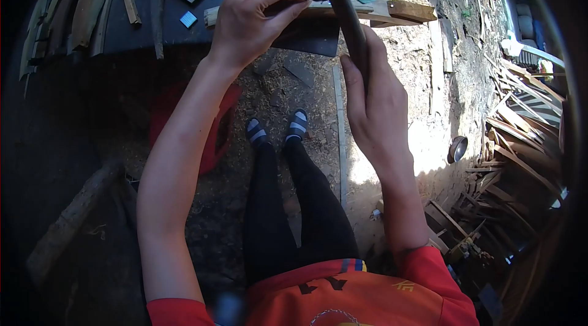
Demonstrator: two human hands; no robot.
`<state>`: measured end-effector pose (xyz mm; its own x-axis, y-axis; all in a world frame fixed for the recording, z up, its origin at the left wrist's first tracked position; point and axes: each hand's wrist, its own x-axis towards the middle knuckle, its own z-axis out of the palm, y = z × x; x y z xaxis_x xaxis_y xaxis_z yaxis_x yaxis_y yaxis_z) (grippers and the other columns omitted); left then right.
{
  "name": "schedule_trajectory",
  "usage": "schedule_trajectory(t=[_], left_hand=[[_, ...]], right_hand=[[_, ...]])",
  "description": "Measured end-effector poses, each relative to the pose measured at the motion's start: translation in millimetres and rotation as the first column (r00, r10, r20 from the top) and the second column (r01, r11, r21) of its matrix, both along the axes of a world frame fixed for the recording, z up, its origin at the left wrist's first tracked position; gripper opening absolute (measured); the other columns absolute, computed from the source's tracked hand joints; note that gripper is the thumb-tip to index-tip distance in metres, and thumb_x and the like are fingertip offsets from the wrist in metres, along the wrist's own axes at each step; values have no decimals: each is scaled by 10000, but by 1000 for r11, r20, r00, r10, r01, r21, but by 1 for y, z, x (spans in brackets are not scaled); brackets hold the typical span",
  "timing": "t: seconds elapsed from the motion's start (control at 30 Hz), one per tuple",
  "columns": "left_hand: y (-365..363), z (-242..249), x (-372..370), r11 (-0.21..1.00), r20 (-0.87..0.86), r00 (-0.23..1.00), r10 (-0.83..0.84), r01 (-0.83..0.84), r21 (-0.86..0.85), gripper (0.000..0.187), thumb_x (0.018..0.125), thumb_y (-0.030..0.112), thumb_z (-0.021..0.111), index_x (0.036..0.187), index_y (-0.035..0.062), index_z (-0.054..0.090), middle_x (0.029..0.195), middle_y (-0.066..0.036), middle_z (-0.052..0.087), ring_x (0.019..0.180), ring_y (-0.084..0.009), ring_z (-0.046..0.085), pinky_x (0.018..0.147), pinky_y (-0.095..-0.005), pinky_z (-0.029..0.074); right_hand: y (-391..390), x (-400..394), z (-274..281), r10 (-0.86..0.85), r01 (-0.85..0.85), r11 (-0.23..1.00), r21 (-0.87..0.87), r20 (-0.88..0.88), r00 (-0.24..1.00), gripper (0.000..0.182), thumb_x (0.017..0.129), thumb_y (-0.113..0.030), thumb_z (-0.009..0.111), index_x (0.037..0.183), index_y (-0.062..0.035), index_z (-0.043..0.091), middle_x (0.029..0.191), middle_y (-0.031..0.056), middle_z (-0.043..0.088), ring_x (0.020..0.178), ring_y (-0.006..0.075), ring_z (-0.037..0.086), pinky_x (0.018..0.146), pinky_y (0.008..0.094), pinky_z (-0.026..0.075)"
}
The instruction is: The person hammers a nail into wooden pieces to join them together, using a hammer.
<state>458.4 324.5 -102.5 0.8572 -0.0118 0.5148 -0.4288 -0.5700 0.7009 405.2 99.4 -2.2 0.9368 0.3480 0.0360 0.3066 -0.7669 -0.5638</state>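
At the bench's edge, the right grip closes around one hammer; the left grip pinches nearly together over wood, any hold unclear; two sandals stand below.

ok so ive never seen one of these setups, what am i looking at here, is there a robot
No robot here: these are a person's two bare hands. There is just one picture, taken by a camera worn on that person's head, looking forward and down, so their own arms and legs show too. The right hand grips a claw hammer by its dark handle. The left hand is at a wooden workpiece, with thumb and fingers pinched together near the hammer's head; whatever may be between the fingertips is too small to make out. On the dark tabletop lie loose pieces of wood, among them a short wooden strip, and a small blue square item.
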Motion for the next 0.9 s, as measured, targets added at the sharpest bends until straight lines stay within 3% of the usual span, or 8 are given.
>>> schedule_trajectory(t=[0.17, 0.3, 0.33, 0.43, 0.5, 0.63, 0.77, 0.9], left_hand=[[2, -2, -1, 1000, 12, 1000, 10, -10, 28, 146, 931, 205, 821, 1037, 105, 826, 1037, -44, 800, 956, -217, 782, 842, -333, 627], [0, 1, 0, 1000, 13, 1000, 8, -9, 17, 156, 927, 207, 824, 1044, 104, 826, 1035, -47, 799, 952, -220, 782, 842, -330, 624], [1, 2, 0, 1000, 14, 1000, 7, -7, 12, 159, 926, 208, 824, 1048, 105, 825, 1034, -49, 799, 951, -220, 782, 842, -330, 623], [0, 1, 0, 1000, 18, 1000, 17, -17, -2, 144, 929, 204, 820, 1028, 100, 828, 1022, -48, 800, 947, -222, 781, 845, -334, 617], [3, 1, 1, 1000, 13, 1000, -12, 12, 12, 177, 925, 203, 815, 1074, 107, 808, 1067, -52, 785, 965, -231, 774, 847, -342, 616], [13, 17, -5, 991, -78, 991, -108, 113, 67, 376, 887, 216, 788, 1228, 86, 696, 1138, -97, 713, 1004, -272, 739, 855, -379, 606], [36, 17, 0, 845, 140, 990, 30, -100, 525, 507, 824, 220, 790, 1237, 72, 533, 1037, -136, 602, 966, -347, 679, 828, -440, 570], [40, 29, 1, 775, -271, 954, 125, 77, 627, 473, 868, 328, 801, 1148, 43, 546, 1076, -154, 664, 1003, -369, 710, 844, -474, 578]], right_hand=[[5, -3, 19, -22, 11, 983, 183, 54, 998, 464, 1071, -136, 587, 1510, -92, 446, 1181, 269, 695, 995, 496, 711, 773, 525, 564], [5, -1, 6, 5, -7, 999, 44, 28, 1000, 472, 1067, -141, 591, 1513, -100, 443, 1140, 269, 693, 962, 492, 707, 759, 538, 559], [2, -1, 3, 14, -14, 1000, -13, 9, 1000, 421, 1115, -211, 543, 1507, -88, 453, 1018, 239, 705, 869, 412, 730, 746, 479, 532], [5, -2, 15, -29, 31, 997, 66, -28, 999, 410, 1113, -213, 543, 1490, -75, 460, 1038, 246, 712, 904, 417, 732, 763, 490, 541], [5, -6, 18, -58, 63, 990, 126, -41, 997, 415, 1095, -186, 558, 1481, -71, 455, 1095, 266, 709, 972, 475, 723, 788, 529, 553], [-1, -6, 16, -113, 126, 983, 135, -101, 988, 404, 1118, -220, 523, 1483, -63, 450, 1061, 265, 718, 941, 460, 730, 783, 520, 544], [-4, -10, 19, -138, 157, 979, 129, -145, 980, 408, 1116, -230, 530, 1478, -57, 450, 1044, 262, 720, 925, 460, 729, 781, 516, 545], [3, -12, 27, -147, 172, 974, 147, -172, 974, 385, 1108, -224, 550, 1440, -51, 465, 1039, 267, 719, 929, 466, 727, 772, 514, 548]])
